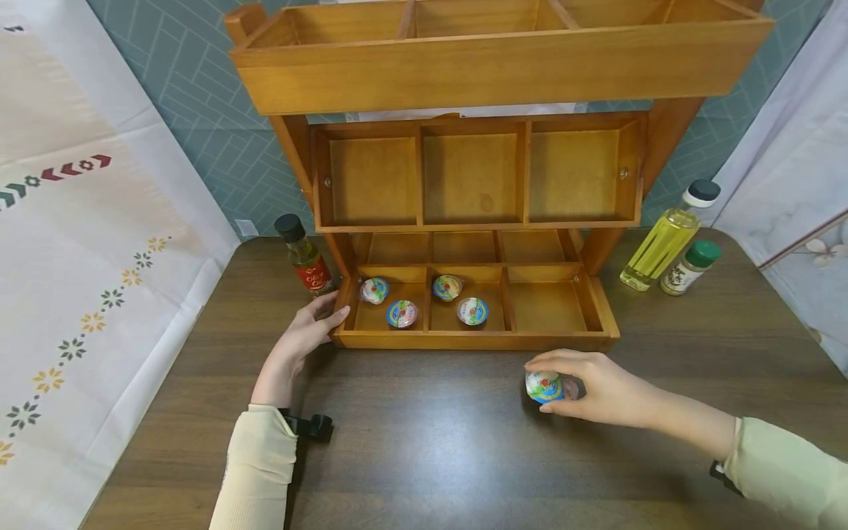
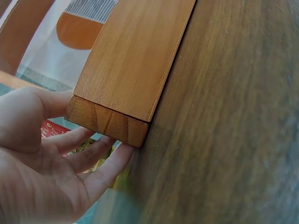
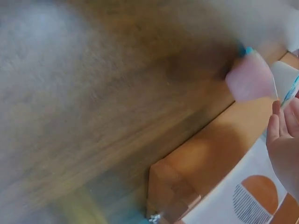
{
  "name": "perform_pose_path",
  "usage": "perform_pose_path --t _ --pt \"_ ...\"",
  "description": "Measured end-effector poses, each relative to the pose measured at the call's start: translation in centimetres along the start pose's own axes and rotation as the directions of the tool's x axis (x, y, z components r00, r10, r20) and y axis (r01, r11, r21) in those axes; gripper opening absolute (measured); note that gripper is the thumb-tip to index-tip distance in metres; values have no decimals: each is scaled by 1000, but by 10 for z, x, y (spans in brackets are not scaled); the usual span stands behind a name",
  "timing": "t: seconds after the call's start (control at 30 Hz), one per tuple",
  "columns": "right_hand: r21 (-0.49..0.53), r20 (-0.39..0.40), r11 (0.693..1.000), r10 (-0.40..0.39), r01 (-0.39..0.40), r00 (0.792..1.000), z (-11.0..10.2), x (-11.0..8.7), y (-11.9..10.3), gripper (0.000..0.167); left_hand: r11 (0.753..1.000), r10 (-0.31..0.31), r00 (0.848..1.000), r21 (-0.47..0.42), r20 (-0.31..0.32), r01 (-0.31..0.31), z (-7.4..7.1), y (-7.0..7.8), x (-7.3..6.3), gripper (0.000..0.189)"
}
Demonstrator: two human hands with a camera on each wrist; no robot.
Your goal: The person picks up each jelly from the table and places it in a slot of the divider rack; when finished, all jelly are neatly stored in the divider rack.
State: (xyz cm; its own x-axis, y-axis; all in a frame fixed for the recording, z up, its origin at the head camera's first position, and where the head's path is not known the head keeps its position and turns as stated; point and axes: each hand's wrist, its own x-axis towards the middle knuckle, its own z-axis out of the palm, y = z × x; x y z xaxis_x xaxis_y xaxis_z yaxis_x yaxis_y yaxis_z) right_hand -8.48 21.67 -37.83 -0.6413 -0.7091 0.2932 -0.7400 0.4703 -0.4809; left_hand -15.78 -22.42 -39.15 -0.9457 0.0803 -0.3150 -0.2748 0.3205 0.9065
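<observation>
My left hand (image 1: 305, 329) grips the left end of the wooden rack's (image 1: 477, 341) bottom tray; in the left wrist view the thumb lies on one side of it and the fingers on the other. Just in front of the tray's right part, my right hand (image 1: 606, 389) holds small jelly cups (image 1: 545, 386) above the table. One shows a printed lid; a pinkish cup (image 3: 252, 79) appears blurred in the right wrist view, with another lid edge beside it. Two jelly cups (image 1: 402, 314) lie in the tray's left compartment and two more (image 1: 473, 311) in the middle one.
A dark-capped olive oil bottle (image 1: 311, 265) stands beside the rack's left end. To the right are a tall yellow oil bottle (image 1: 665, 246) and a green-capped jar (image 1: 689, 269). Upper divided trays (image 1: 473, 173) overhang the bottom one. Brown tabletop (image 1: 424, 442) lies in front.
</observation>
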Motion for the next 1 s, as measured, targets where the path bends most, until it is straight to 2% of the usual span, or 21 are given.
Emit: perform_pose_path --t 0.13,0.37,0.6,0.8,1.0 --pt "-4 -2 998 69 -69 998 -10 8 2 47 1000 -6 1000 -6 0 6 0 0 0 67" --pt "-25 5 994 108 -108 994 -30 27 15 47 1000 -10 1000 -1 2 10 0 0 0 67" --pt "-79 -67 980 177 -182 982 -43 46 32 48 1000 -10 1000 10 -5 10 -1 1 0 67" --pt "-42 -100 954 292 -297 951 -41 58 45 50 1000 -10 1000 5 -8 10 -1 2 0 67" --pt "-16 -60 916 399 -400 915 -31 70 66 55 1000 -14 1000 7 -9 14 -2 3 0 66"
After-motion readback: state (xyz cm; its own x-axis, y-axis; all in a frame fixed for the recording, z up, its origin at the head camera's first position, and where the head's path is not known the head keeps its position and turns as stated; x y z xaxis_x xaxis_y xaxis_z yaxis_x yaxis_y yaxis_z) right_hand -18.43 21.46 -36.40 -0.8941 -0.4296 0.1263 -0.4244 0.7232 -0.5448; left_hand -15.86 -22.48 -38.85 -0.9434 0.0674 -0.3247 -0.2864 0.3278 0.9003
